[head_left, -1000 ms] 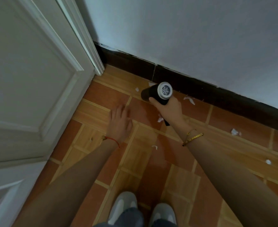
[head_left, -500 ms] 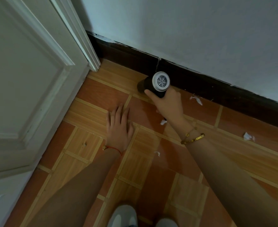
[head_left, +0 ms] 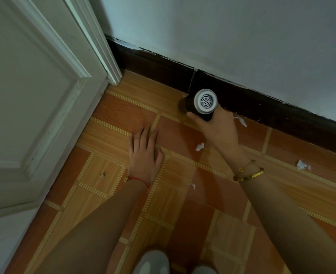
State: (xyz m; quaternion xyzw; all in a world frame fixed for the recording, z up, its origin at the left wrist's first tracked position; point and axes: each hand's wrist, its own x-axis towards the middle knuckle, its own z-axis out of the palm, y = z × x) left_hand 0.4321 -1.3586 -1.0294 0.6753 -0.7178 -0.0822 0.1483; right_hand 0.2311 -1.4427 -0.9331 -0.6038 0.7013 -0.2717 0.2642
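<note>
- Right hand (head_left: 217,128) is curled firmly round the black body of the handheld vacuum (head_left: 200,104). The white grille end faces up and the nozzle end points down and away, close against the baseboard (head_left: 155,64).
- Over the last second this hand has carried the vacuum farther from the body, up to the baseboard. Two small bits that lay ahead of the nozzle no longer show, so that strip looks cleaned.
- Left hand (head_left: 144,155) has settled flat on the floor (head_left: 121,113), fingers straight, holding nothing, likely as a brace.
- Paper remains: a near scrap (head_left: 199,146) just beneath the right wrist, an edge scrap (head_left: 241,121) just right of the knuckles, and a far scrap (head_left: 303,165) well to the right.
- Ahead of the right hand the baseboard stops travel, and the door (head_left: 34,95) closes off the space beyond the left hand. Open room runs rightward along the baseboard and back toward the shoes (head_left: 153,262).
</note>
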